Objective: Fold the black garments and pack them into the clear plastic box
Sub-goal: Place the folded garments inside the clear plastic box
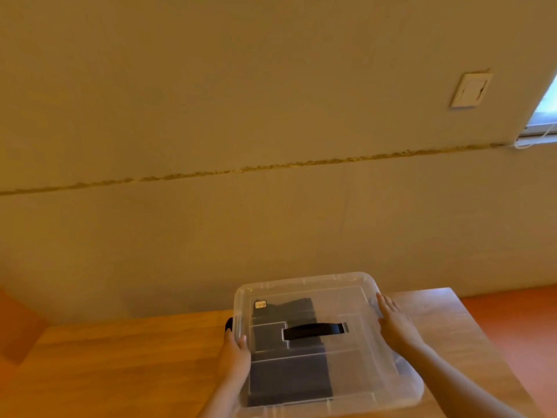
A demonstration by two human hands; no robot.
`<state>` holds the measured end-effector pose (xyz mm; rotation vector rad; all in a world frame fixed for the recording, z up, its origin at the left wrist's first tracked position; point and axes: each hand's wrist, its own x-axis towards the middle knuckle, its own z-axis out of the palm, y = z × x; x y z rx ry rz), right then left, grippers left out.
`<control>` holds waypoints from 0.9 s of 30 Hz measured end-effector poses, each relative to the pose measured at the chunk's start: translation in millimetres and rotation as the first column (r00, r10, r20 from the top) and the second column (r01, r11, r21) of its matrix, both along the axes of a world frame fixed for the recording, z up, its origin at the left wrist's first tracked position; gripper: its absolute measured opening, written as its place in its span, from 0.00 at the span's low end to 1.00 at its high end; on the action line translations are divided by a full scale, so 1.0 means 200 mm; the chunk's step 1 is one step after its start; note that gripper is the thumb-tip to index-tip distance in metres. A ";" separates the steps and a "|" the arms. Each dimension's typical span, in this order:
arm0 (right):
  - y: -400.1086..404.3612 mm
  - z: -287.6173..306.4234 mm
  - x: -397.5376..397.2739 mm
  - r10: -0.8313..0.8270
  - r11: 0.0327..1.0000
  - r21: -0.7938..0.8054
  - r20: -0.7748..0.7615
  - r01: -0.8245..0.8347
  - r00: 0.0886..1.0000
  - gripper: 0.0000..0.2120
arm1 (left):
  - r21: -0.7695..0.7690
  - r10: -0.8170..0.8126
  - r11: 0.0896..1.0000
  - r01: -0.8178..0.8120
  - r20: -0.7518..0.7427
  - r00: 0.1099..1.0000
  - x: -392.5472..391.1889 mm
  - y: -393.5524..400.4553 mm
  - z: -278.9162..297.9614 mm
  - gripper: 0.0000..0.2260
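Note:
The clear plastic box (355, 300) stands on the wooden table (120, 363) with its clear lid on; a black handle (313, 330) lies across the lid's middle. Folded black garments (289, 378) show through the lid in the box's left half. My left hand (236, 352) rests on the lid's left edge, thumb on top and fingers down the side, beside a black latch (229, 324). My right hand (393, 324) lies flat on the lid's right edge with straight fingers pointing away from me.
A plain wall rises behind the table, with a light switch (470, 90) at the upper right and a window corner (542, 116) at the far right. Orange floor (518, 327) lies right of the table. The table's right edge is close to the box.

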<state>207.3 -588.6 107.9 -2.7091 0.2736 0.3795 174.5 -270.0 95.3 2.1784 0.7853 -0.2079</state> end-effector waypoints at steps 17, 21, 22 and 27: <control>0.03 -0.09 -0.03 -0.537 0.830 0.223 0.077 0.511 0.840 0.25 | -0.045 0.244 0.969 -0.243 0.011 0.970 0.02 0.05 -0.03 0.25; 0.05 -0.07 -0.06 -0.485 0.867 0.212 0.144 0.452 0.863 0.15 | 0.122 0.083 0.989 -0.088 0.044 0.996 -0.02 0.02 0.03 0.21; 0.04 -0.07 -0.07 -0.477 0.869 0.219 0.136 0.443 0.869 0.13 | 0.124 0.068 0.990 -0.072 0.040 0.997 -0.03 0.02 0.03 0.21; 0.03 -0.08 -0.07 -0.484 0.862 0.254 0.148 0.439 0.863 0.08 | 0.054 0.083 0.995 -0.086 0.062 0.995 -0.05 0.01 0.07 0.22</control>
